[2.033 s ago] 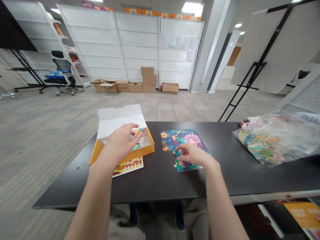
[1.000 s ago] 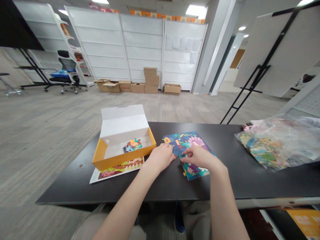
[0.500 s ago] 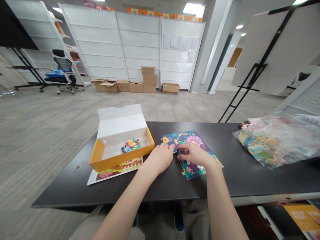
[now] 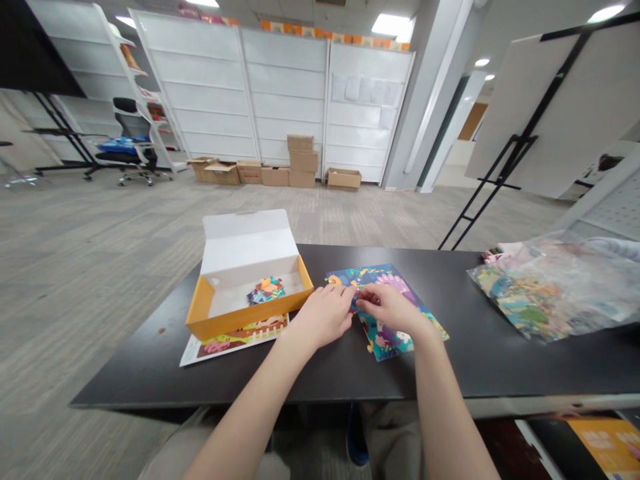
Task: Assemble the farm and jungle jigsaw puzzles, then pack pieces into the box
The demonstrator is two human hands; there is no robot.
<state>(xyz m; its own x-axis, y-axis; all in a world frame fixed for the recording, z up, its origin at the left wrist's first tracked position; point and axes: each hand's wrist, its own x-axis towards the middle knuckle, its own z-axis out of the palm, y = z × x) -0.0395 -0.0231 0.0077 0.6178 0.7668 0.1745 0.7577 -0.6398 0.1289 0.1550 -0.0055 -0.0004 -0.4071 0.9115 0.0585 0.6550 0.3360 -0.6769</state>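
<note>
A colourful, partly assembled puzzle (image 4: 395, 283) lies on the black table, its left edge uneven. My left hand (image 4: 327, 312) rests at that left edge, with its fingers bent together over a piece I cannot make out. Over the puzzle's left part is my right hand (image 4: 387, 308), thumb and forefinger pinched near the left fingertips; what they hold is too small to tell. To the left stands an open yellow box (image 4: 225, 323) with a white lid, and loose puzzle pieces (image 4: 267, 291) lie inside it. A printed picture sheet (image 4: 235, 343) sticks out from under the box.
A clear plastic bag (image 4: 565, 287) of colourful pieces lies on the right of the black table (image 4: 500, 360). Cardboard boxes (image 4: 301, 160) stand on the floor by the white shelves. An orange printed item (image 4: 607, 443) is below the table at the right.
My left hand has slid slightly and its fingers now meet those of my right hand, closing the gap between them. The whole view has shifted a little.
</note>
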